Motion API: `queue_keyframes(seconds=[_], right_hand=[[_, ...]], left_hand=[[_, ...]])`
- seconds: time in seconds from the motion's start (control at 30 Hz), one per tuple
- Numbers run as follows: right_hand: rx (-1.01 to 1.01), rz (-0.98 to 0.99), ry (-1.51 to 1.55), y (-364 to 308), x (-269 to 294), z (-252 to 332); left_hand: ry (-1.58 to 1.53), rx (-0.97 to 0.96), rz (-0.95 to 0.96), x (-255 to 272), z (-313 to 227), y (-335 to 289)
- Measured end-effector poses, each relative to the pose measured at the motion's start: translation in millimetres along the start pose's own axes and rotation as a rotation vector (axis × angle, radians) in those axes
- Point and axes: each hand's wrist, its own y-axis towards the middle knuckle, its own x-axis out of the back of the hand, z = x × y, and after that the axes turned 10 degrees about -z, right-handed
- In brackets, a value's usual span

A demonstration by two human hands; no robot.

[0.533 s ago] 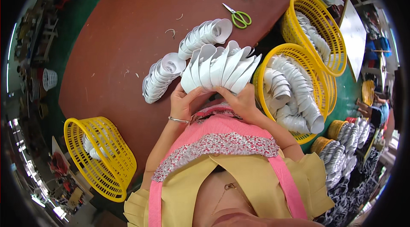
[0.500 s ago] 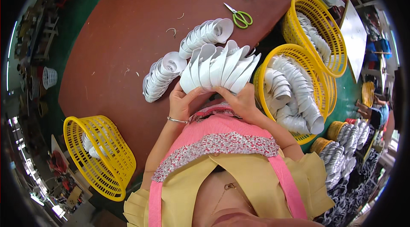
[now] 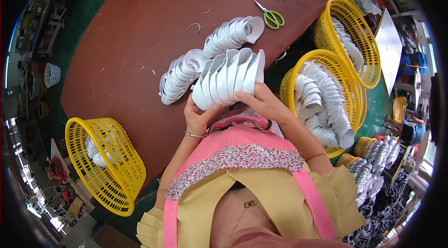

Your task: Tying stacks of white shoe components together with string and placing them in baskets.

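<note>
Together, hands (image 3: pixel 233 108) around white cups (image 3: pixel 227 77)

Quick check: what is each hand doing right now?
Left hand: closed on the near end of the row of white cups.
Right hand: gripping the same row of white cups from its right side.

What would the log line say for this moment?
left hand: holds white cup stack from below | right hand: grips stack's right end | nearby: two more stacks on brown table, yellow baskets beside
</note>
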Motion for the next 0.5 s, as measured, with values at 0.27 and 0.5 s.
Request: queue_keyframes(seconds=[0.27, 0.5], right_hand=[[0.022, 0.088, -0.244, 8.0, -30.8, -33.1], [-0.258, 0.325, -0.274, 16.9, -117.5, -206.6]], left_hand=[[-0.217, 0.239, -0.029, 51.1, 47.7, -1.5], [-0.358, 0.573, -0.464, 139.7, 128.4, 13.5]])
